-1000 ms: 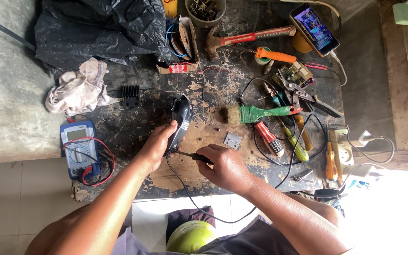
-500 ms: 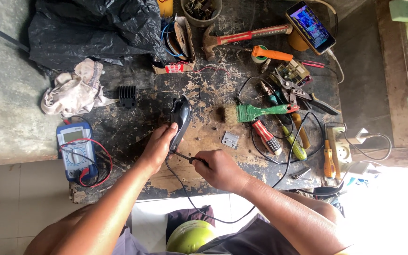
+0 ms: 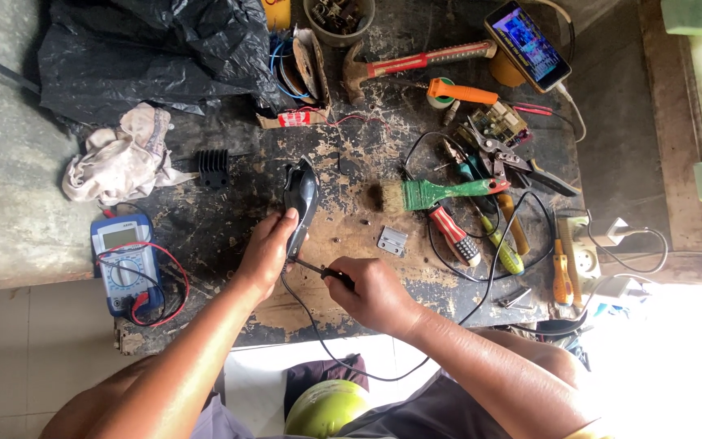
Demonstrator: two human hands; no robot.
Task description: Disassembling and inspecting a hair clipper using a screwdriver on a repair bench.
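Observation:
My left hand point(image 3: 266, 252) grips the lower end of a black corded hair clipper point(image 3: 301, 195) that lies on the worn workbench point(image 3: 351, 154). My right hand point(image 3: 371, 294) holds a thin screwdriver point(image 3: 318, 269) whose tip points left against the clipper's lower body beside my left fingers. The clipper's black cord point(image 3: 318, 341) runs down off the bench edge between my arms. A small metal clipper blade point(image 3: 392, 241) lies on the bench just right of the clipper.
A blue multimeter point(image 3: 126, 264) with red and black leads sits at left, next to a crumpled rag point(image 3: 119, 158) and a black comb attachment point(image 3: 214, 168). At right lie a green brush point(image 3: 440, 193), screwdrivers, pliers, a hammer point(image 3: 416, 61) and a lit phone point(image 3: 527, 42). A black plastic bag point(image 3: 156, 49) fills the far left.
The view has shifted slightly. Both hands stay on the clipper and screwdriver, the screwdriver tip still at the clipper's lower end.

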